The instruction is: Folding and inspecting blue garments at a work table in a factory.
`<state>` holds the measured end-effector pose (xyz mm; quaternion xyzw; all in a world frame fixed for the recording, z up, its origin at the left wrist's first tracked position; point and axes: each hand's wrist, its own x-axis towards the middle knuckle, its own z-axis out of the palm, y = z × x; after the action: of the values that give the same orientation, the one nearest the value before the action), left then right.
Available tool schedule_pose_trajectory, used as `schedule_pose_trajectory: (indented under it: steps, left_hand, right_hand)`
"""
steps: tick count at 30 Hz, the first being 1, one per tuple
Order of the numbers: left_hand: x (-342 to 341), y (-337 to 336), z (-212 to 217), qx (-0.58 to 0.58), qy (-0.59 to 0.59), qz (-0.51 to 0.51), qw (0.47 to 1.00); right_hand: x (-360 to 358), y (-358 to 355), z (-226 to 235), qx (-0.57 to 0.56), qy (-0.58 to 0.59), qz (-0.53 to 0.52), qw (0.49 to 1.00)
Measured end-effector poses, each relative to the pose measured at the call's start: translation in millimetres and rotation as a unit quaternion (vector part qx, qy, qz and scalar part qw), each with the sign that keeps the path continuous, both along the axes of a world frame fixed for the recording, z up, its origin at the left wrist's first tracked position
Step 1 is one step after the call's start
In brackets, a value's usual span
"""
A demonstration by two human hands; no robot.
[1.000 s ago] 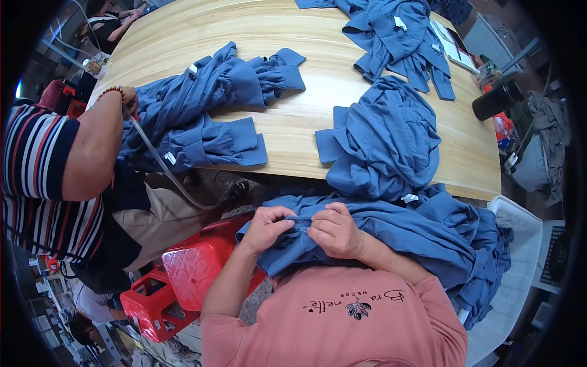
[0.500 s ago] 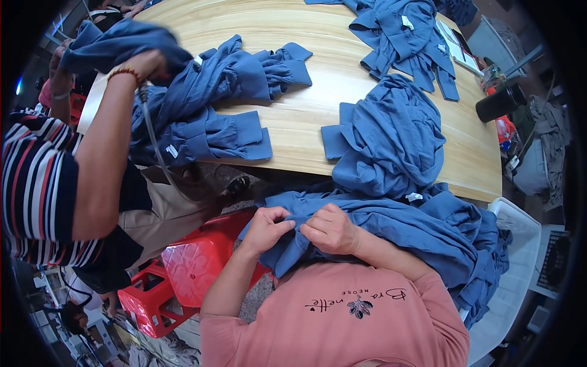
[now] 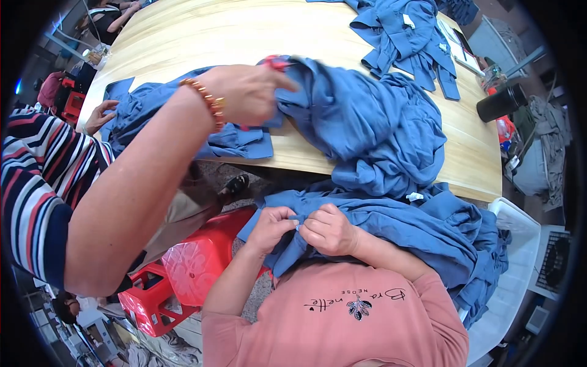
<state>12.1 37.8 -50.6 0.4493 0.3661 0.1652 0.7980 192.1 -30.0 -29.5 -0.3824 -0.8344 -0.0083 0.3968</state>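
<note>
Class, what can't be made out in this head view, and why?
In the head view:
Hidden by fingers: whatever the person's left hand and right hand pinch on the blue cloth garment.
Blurred by motion: the co-worker's hand wearing an orange beaded bracelet.
Cut off by the upper edge: the far blue cloth pile.
Too small: any print on a white fabric label.

pale wood-grain table (image 3: 202, 38) | red plastic stools (image 3: 191, 272) | speckled grey floor (image 3: 262, 287)
</note>
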Motion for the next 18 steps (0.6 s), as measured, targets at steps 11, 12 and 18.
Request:
schedule_pose_trajectory:
  steps: [11, 12, 18]
  left_hand:
    - [2, -10, 4, 0.179, 0.066, 0.022, 0.981]
    - [3, -12, 3, 0.182, 0.067, 0.025, 0.981]
    - [-1, -23, -7, 0.135, 0.042, 0.046, 0.989]
  right_hand:
    - [-1, 0, -2, -0.046, -0.01, -0.03, 0.998]
    - [-1, 0, -2, -0.037, -0.003, -0.044, 0.998]
    - [0, -8, -9, 0.013, -0.035, -0.059, 0.998]
